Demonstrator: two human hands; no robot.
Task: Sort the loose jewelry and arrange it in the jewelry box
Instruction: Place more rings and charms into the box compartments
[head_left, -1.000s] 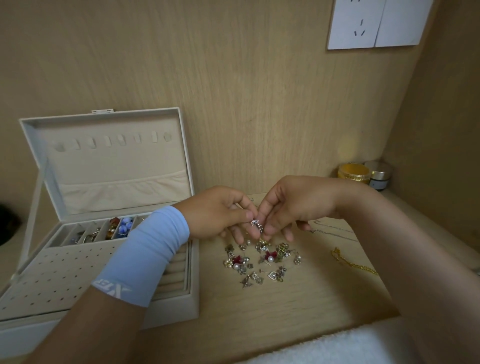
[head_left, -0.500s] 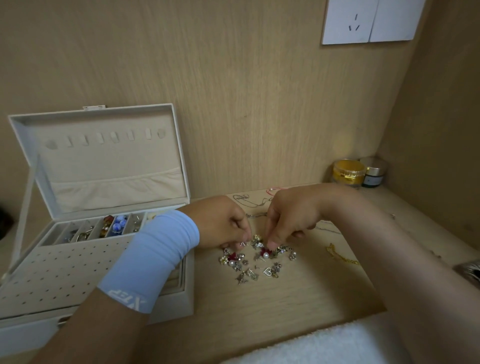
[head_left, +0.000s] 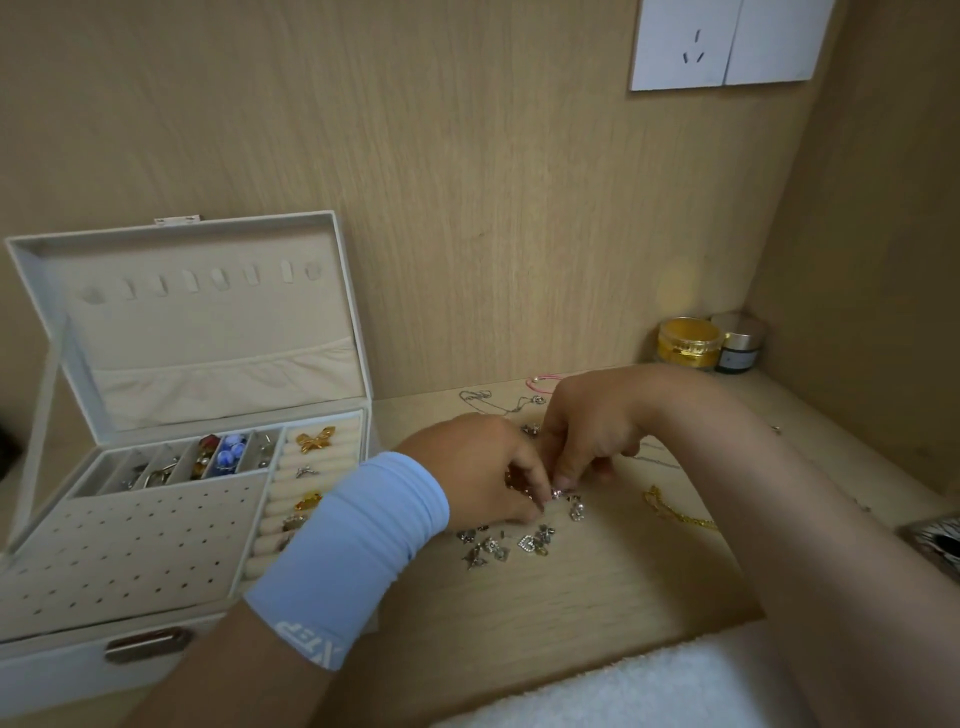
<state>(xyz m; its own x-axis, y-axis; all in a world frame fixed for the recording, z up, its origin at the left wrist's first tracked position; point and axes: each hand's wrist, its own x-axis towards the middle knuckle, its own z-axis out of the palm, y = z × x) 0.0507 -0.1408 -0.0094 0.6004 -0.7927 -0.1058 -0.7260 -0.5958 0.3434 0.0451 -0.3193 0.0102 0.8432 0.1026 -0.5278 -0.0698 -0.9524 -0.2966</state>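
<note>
Head view: jewelry box (head_left: 171, 525) open at left on the table (head_left: 597, 587), bow brooch (head_left: 315, 439) on its ring rolls. Left hand (head_left: 478, 470) and right hand (head_left: 592, 428) meet over the loose charms (head_left: 511, 545), fingers (head_left: 540, 486) pinched together on one small silver piece (head_left: 560, 492). Gold chain (head_left: 675, 512) lies right.

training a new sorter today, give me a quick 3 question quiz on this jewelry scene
1. True or false: the jewelry box lid stands open.
2. Which sits in the box's ring rolls? A) gold bow B) gold chain C) yellow jar
3. Fill in: the left hand and right hand meet over the pile of small ____ on the desk.

Key: 1 true; 2 A; 3 charms. The chain lies on the desk, right of the hands; the jar stands in the back corner.
</note>
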